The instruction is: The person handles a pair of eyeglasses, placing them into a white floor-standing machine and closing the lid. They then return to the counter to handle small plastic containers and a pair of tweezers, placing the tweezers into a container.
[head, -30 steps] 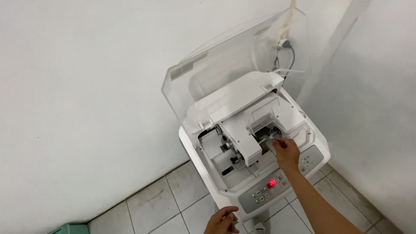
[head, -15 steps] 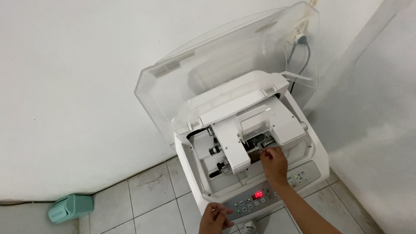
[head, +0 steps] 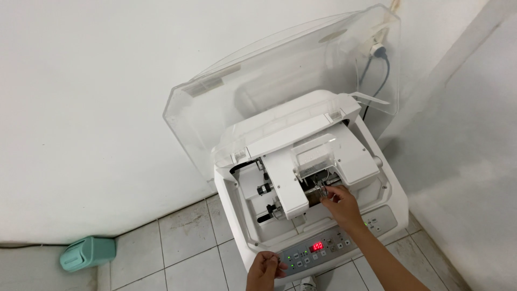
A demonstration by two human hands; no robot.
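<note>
As before, right hand (head: 341,205) inside white machine (head: 377,186) (left hand (head: 265,270) at panel (head: 328,249)).

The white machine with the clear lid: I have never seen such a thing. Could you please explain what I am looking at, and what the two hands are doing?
The picture comes from a camera worn on a person's head, looking down. Below stands a white machine on a tiled floor, against a white wall. Its clear plastic lid is tilted up and open, so the inner parts show. The right hand reaches inside, its fingers at a small dark metal part; whether it grips anything is too small to tell. The left hand rests at the front edge by the control panel, where a small red display glows. A cable runs to a wall plug behind. A mint-green container lies on the floor at the left.
</note>
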